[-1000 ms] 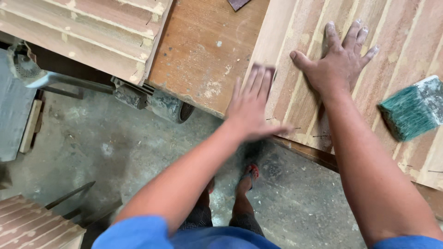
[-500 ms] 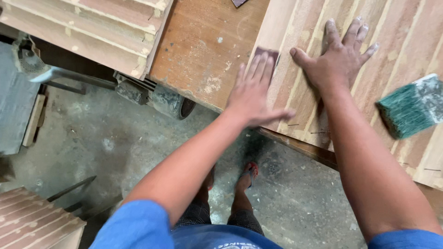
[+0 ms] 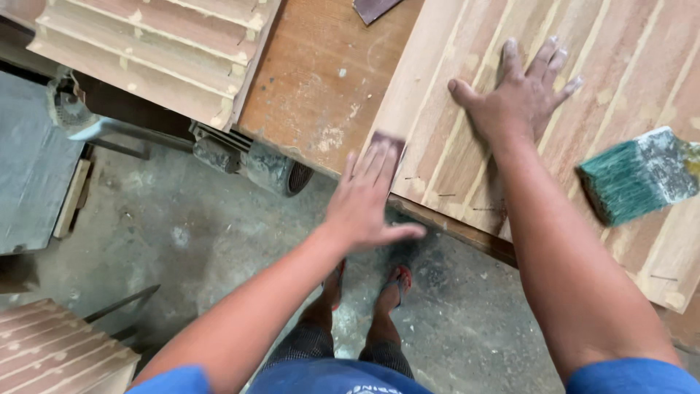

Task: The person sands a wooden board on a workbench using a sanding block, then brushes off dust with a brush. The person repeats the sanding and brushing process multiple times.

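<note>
Sandpaper (image 3: 385,146) pressed under flat left hand (image 3: 364,204) at panel (image 3: 620,80) edge, right hand (image 3: 521,95) splayed, nothing grasped; slip off edge is risked.

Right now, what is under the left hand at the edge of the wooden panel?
A dark piece of sandpaper shows past the fingers of the left hand, on the panel edge. The hand covers the rest.

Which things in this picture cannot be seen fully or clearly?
- Dark sanding piece, head view: mostly hidden under the left hand; its size is unclear.
- Slatted wooden panel: cut off by the top and right edges; the right hand covers part of it.
- Green brush: its handle leaves the right edge.
- Dark scrap at the top edge: cut off, kind unclear.
</note>
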